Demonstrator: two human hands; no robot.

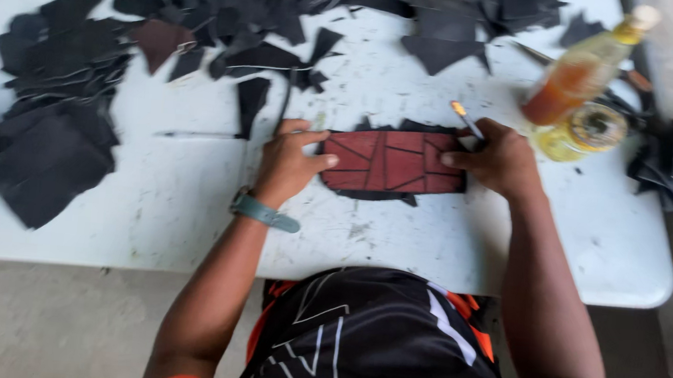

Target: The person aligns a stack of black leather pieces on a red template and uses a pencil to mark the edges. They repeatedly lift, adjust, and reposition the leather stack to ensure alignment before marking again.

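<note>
Red panel (393,161) lies pinned by the left hand (290,164) fingers, right hand (499,158) grasping a pen (465,117); loosened pressure could let it slide.

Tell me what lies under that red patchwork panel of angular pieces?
Dark black material pokes out beneath the red patchwork panel along its top and bottom edges, on the white table. How far it extends underneath is covered.

The whole view is blurred by motion; the right hand (499,158) hides the right end of the red patchwork piece (391,161); the dark scraps (43,150) at far left are cut by the edge; the far bottle (582,68) loses its cap there.
</note>
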